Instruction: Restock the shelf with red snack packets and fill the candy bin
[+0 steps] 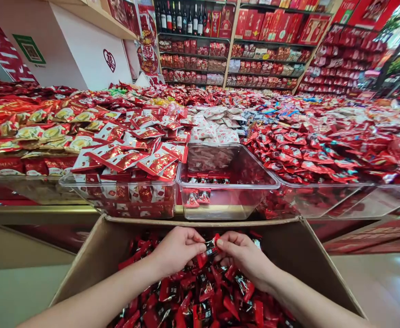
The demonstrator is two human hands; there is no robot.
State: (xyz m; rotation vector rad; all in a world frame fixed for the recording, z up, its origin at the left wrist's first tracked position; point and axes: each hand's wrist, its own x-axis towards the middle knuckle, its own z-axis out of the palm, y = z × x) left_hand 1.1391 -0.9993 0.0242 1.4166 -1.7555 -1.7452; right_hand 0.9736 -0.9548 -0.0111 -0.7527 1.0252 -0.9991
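Note:
Between my two hands is a small red and black wrapped candy [211, 246], pinched at its ends. The fingers of my left hand [177, 248] close on its left end. My right hand [243, 255] grips its right end with thumb and forefinger. Both hands are over an open cardboard box [305, 255] heaped with similar wrapped candies [200, 291]. Just beyond the box stands a clear plastic bin [227, 200]. Several of the same candies [208, 180] lie in a row inside it, toward its front left.
Left of that bin, another clear bin holds a pile of red and white packets [131, 157]. Red wrapped sweets [305, 150] fill the bin to the right. White packets [217, 123] lie behind. Shelves [230, 50] with bottles and red boxes line the back.

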